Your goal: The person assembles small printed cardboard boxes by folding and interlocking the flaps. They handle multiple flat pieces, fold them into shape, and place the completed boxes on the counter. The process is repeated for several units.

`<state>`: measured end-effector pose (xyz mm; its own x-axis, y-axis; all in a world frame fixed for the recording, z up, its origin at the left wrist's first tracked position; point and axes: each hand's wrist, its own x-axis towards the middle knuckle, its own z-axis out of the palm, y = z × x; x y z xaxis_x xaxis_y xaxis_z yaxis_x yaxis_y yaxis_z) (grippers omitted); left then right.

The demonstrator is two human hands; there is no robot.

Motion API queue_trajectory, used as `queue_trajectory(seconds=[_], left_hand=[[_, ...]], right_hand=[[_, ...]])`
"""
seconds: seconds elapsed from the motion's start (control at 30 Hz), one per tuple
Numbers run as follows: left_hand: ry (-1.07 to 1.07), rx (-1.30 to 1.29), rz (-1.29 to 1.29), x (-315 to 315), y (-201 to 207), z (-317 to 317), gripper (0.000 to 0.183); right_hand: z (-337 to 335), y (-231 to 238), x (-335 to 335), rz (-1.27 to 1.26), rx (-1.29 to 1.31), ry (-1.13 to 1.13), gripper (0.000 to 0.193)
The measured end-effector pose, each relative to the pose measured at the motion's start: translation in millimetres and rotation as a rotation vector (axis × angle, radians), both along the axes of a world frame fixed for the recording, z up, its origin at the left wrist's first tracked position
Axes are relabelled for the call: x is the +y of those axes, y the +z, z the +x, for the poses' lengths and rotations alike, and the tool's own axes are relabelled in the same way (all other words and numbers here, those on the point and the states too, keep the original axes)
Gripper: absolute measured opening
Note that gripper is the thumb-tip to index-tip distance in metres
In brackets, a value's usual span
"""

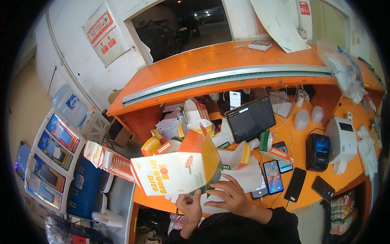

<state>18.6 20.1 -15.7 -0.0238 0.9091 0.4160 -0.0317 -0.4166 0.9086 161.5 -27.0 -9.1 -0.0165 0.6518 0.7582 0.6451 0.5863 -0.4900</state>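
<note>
the printed carton (178, 171), white and yellow on its broad panel with an orange flap raised behind, stood half-formed just above the near edge of the orange desk (300, 142), held up between both hands. the left hand (191, 206) was closed on the carton's lower edge, thumb and fingers pinching the card; the right hand (229, 194) lay spread against the lower right corner, fingers pressing a side flap, though whether they were actually clamped on it was hard to tell behind the panel. the step in hand looked like folding a flat blank into a box, with the sides up and the bottom not yet locked; the next move would call for tucking that flap in squarely while the left hand kept the panel steady. just behind lay a heap of folded cartons (195, 126) in the same colours, and to the left a fanned stack of flat blanks (113, 160). further right stood a dark tablet (250, 118), several phones (280, 173) flat on the desk, and a black and white printer (331, 146).
</note>
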Motion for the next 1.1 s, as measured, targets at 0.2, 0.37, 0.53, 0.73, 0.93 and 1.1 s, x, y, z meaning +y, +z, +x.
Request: queue_trajectory(seconds=[0.2,0.37,0.53,0.73,0.93,1.1], left_hand=[[-0.039,-0.178,-0.05,0.4,7.7,-0.6,0.012],[0.185,0.114,0.355,0.6,-9.5,-0.7,0.018],[0.237,0.336,0.556,-0.2,-22.5,-3.5,0.014],[0.119,0.27,0.375,-14.2,-47.9,-4.2,0.02],[-0.105,0.038,-0.031,-33.1,-46.7,-2.6,0.024],[-0.229,0.183,-0.29,-27.0,-21.2,-7.8,0.03]], right_hand=[[7.2,4.5,0.3,0.033,0.024,0.017,0.032],[9.2,8.3,-8.3,0.02,0.274,0.117,0.023],[4.0,13.5,-10.3,-0.052,0.538,0.183,0.016],[1.8,13.8,-10.7,0.013,0.478,0.098,0.013],[2.4,12.6,-11.4,0.073,0.409,0.09,0.015],[11.2,15.3,-15.2,-0.033,0.396,0.143,0.012]])
